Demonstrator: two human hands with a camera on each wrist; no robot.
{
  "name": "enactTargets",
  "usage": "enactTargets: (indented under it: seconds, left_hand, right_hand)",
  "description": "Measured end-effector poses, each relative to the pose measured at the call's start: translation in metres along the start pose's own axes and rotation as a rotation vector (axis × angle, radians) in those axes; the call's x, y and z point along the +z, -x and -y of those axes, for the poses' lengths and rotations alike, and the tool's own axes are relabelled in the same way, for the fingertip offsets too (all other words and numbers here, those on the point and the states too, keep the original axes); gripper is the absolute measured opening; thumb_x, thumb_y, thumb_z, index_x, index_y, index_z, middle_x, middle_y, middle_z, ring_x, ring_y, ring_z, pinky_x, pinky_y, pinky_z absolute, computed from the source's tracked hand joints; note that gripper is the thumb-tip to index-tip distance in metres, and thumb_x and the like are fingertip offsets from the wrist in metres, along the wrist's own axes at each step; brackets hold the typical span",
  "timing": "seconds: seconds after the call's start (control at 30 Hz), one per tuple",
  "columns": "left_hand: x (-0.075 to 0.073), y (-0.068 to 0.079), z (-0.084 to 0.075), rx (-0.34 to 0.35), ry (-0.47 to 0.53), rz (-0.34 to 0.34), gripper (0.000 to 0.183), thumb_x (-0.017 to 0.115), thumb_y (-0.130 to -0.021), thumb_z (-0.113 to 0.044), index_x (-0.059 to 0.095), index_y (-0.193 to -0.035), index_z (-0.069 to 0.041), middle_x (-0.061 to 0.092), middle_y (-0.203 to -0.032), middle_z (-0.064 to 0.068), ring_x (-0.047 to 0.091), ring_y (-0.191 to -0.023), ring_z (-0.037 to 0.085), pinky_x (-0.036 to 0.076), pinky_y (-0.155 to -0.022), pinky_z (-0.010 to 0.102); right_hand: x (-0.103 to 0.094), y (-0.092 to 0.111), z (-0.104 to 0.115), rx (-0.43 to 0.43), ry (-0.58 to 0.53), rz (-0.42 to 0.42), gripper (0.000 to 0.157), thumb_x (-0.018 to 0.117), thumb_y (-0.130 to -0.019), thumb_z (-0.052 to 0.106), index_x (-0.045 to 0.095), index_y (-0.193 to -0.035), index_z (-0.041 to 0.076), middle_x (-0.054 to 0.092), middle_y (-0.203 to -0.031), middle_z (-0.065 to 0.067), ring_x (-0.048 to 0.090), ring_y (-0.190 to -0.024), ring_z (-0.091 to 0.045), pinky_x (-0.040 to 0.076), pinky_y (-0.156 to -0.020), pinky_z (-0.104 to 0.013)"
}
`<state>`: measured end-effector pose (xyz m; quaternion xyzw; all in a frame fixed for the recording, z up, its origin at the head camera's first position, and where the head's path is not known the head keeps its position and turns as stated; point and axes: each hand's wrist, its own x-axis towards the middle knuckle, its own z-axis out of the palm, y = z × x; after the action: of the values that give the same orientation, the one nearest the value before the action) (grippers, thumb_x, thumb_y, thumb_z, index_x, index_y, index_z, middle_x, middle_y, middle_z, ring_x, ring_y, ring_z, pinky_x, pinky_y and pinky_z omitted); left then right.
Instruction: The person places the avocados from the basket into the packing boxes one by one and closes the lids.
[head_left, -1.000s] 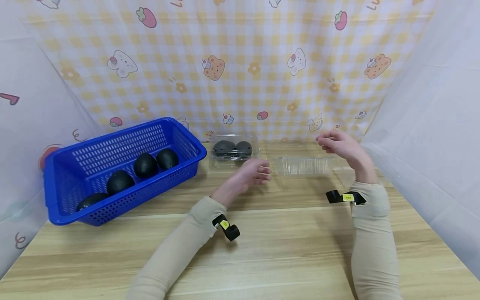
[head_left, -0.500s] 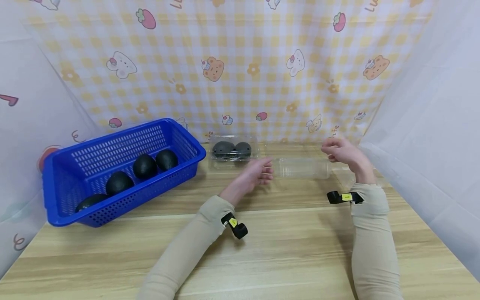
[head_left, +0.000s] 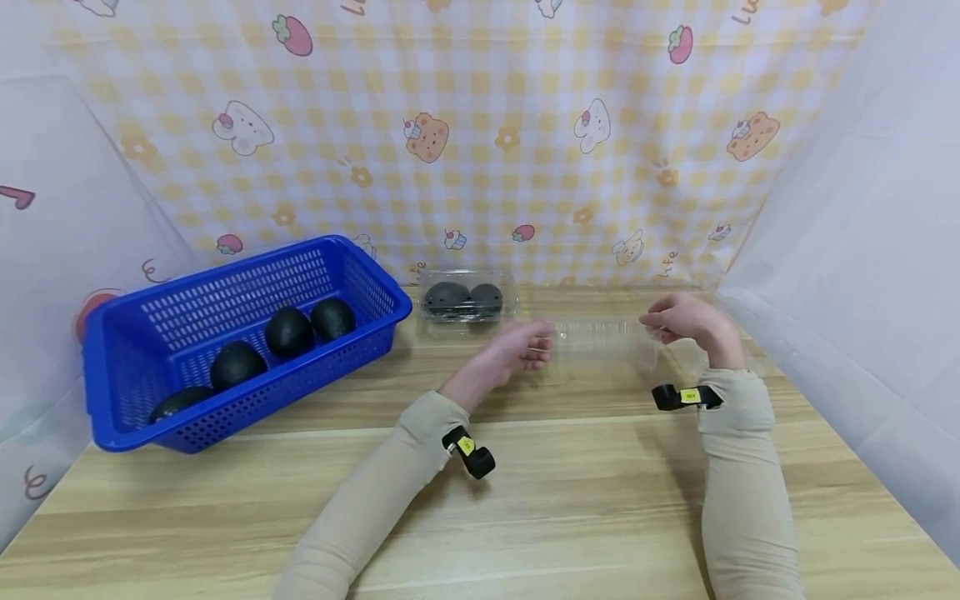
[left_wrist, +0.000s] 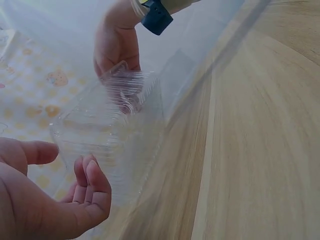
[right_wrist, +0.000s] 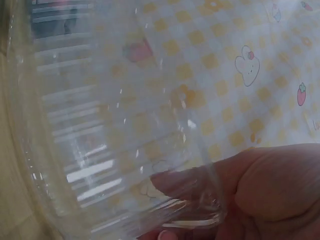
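A clear plastic clamshell box [head_left: 596, 337] is between my two hands. At its left end, my left hand [head_left: 517, 346] holds the rim with thumb and curled fingers on either side; in the left wrist view the thumb tip [left_wrist: 45, 152] meets the edge. My right hand [head_left: 686, 321] pinches the opposite end; the right wrist view has its thumb [right_wrist: 175, 182] against a corner. Ridged walls show on the box, and no contents are visible inside. Being transparent, its exact lid position is hard to make out.
Left of the hands stands a blue perforated basket [head_left: 251, 383] with several dark, avocado-like fruits [head_left: 290, 332] in it. Behind my left hand sits another clear clamshell [head_left: 468, 287] holding dark fruits [head_left: 447, 297]. A patterned curtain [head_left: 480, 125] backs the wooden table [head_left: 585, 500].
My right hand has come down onto the box's right end. My left hand has shifted slightly right to its left end. The box has changed its tilt between them.
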<state>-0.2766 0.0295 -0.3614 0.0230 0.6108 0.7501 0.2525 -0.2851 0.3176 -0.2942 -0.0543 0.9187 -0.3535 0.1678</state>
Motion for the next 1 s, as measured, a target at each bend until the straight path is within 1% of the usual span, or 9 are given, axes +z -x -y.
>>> enactTargets:
  seconds: [0.1, 0.2, 0.33, 0.4, 0.5, 0.57, 0.63, 0.8, 1.0]
  left_hand:
    - [-0.002, 0.001, 0.000, -0.002, 0.000, 0.016, 0.006, 0.059, -0.100, -0.009, 0.060, -0.098, -0.004, 0.060, -0.086, 0.009, 0.057, -0.068, 0.014, 0.051, -0.066, 0.022]
    - [-0.004, 0.002, 0.000, 0.001, -0.026, 0.035, 0.008, 0.057, -0.100, -0.004, 0.061, -0.095, 0.002, 0.060, -0.081, 0.009, 0.057, -0.068, 0.015, 0.052, -0.065, 0.022]
    - [-0.005, 0.004, 0.002, 0.014, -0.091, 0.066, 0.010, 0.054, -0.099, 0.001, 0.060, -0.098, 0.008, 0.060, -0.076, 0.008, 0.056, -0.068, 0.015, 0.051, -0.064, 0.020]
    - [-0.006, 0.003, 0.003, 0.020, -0.116, 0.077, 0.010, 0.053, -0.099, 0.001, 0.059, -0.094, 0.006, 0.059, -0.075, 0.007, 0.055, -0.067, 0.015, 0.050, -0.063, 0.020]
    - [-0.007, 0.002, 0.005, 0.031, -0.146, 0.077, 0.012, 0.052, -0.098, 0.002, 0.057, -0.088, 0.003, 0.057, -0.073, 0.006, 0.054, -0.063, 0.013, 0.048, -0.060, 0.019]
    - [-0.008, 0.000, 0.007, 0.036, -0.154, 0.073, 0.016, 0.051, -0.099, 0.002, 0.057, -0.084, 0.002, 0.056, -0.071, 0.005, 0.053, -0.061, 0.012, 0.048, -0.058, 0.019]
    - [-0.008, 0.000, 0.008, 0.038, -0.167, 0.065, 0.019, 0.050, -0.100, 0.000, 0.056, -0.082, 0.000, 0.056, -0.069, 0.004, 0.053, -0.059, 0.011, 0.047, -0.057, 0.019]
    - [-0.010, 0.001, 0.010, 0.046, -0.208, 0.037, 0.023, 0.048, -0.104, -0.004, 0.051, -0.081, -0.003, 0.055, -0.067, 0.004, 0.053, -0.057, 0.011, 0.047, -0.056, 0.020]
    - [-0.011, 0.003, 0.013, 0.036, -0.246, 0.020, 0.022, 0.050, -0.102, -0.001, 0.051, -0.081, -0.003, 0.055, -0.065, 0.005, 0.053, -0.056, 0.011, 0.047, -0.053, 0.020]
  right_hand:
    - [0.000, 0.000, -0.001, 0.007, 0.010, 0.009, 0.032, 0.053, -0.104, 0.009, 0.056, -0.115, -0.021, 0.061, -0.081, -0.003, 0.058, -0.071, -0.011, 0.051, -0.066, -0.024]
    - [0.002, -0.001, -0.003, 0.031, 0.002, 0.020, 0.036, 0.054, -0.103, 0.007, 0.054, -0.120, -0.024, 0.062, -0.078, -0.001, 0.058, -0.067, -0.008, 0.051, -0.063, -0.022]
    - [0.008, -0.004, -0.006, 0.061, -0.031, 0.025, 0.038, 0.052, -0.103, 0.006, 0.050, -0.124, -0.026, 0.061, -0.076, 0.000, 0.058, -0.063, -0.005, 0.051, -0.059, -0.019]
    - [0.010, -0.005, -0.006, 0.075, -0.045, 0.021, 0.033, 0.053, -0.102, 0.006, 0.053, -0.117, -0.024, 0.060, -0.073, 0.001, 0.058, -0.061, -0.005, 0.050, -0.057, -0.019]
    - [0.012, -0.007, -0.006, 0.094, -0.057, 0.027, 0.020, 0.055, -0.102, 0.005, 0.061, -0.100, -0.015, 0.059, -0.070, 0.001, 0.056, -0.058, -0.004, 0.048, -0.055, -0.018]
    - [0.013, -0.008, -0.006, 0.108, -0.058, 0.041, 0.018, 0.056, -0.101, 0.004, 0.064, -0.090, -0.008, 0.060, -0.069, 0.000, 0.054, -0.056, -0.004, 0.047, -0.054, -0.018]
    - [0.013, -0.008, -0.007, 0.116, -0.053, 0.062, 0.019, 0.056, -0.101, 0.005, 0.066, -0.087, -0.005, 0.061, -0.068, 0.000, 0.053, -0.054, -0.004, 0.046, -0.053, -0.017]
    - [0.014, -0.009, -0.008, 0.128, -0.068, 0.111, 0.020, 0.057, -0.101, 0.006, 0.065, -0.096, -0.011, 0.065, -0.071, -0.001, 0.055, -0.056, -0.005, 0.049, -0.054, -0.017]
    - [0.014, -0.008, -0.014, 0.135, -0.106, 0.146, 0.023, 0.057, -0.102, 0.007, 0.064, -0.100, -0.015, 0.066, -0.072, -0.003, 0.063, -0.059, -0.008, 0.054, -0.057, -0.020]
